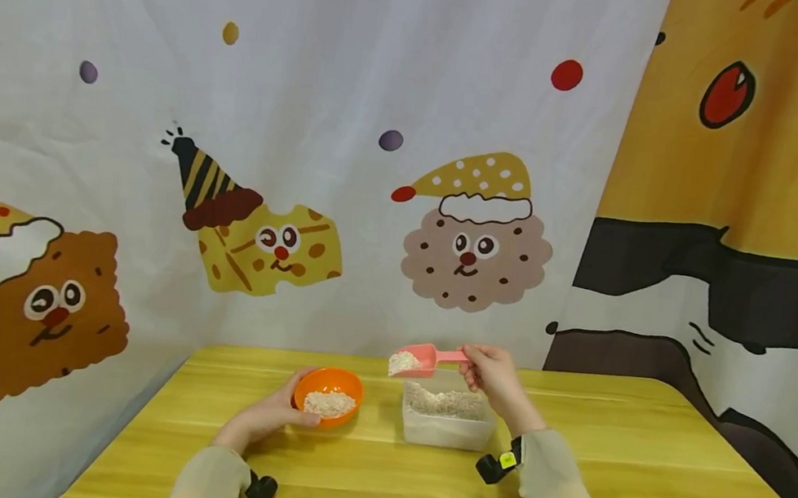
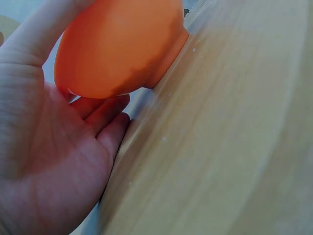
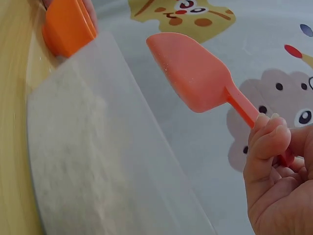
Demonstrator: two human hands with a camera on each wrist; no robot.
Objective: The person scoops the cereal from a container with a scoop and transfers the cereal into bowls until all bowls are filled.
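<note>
My right hand grips the handle of a pink scoop, raised above a clear plastic tub. Pale flakes, like oats, lie in the scoop's bowl. More of these flakes fill part of the tub. To the left, an orange bowl with some flakes in it rests on the table, and my left hand holds it by its left side. In the left wrist view the thumb is at the bowl's upper side and the fingers pass behind it.
The yellow wood-grain table carries the bowl and tub. Behind it hangs a white curtain printed with cartoon biscuits and cheese. A black wrist camera is strapped at the left sleeve, another at the right.
</note>
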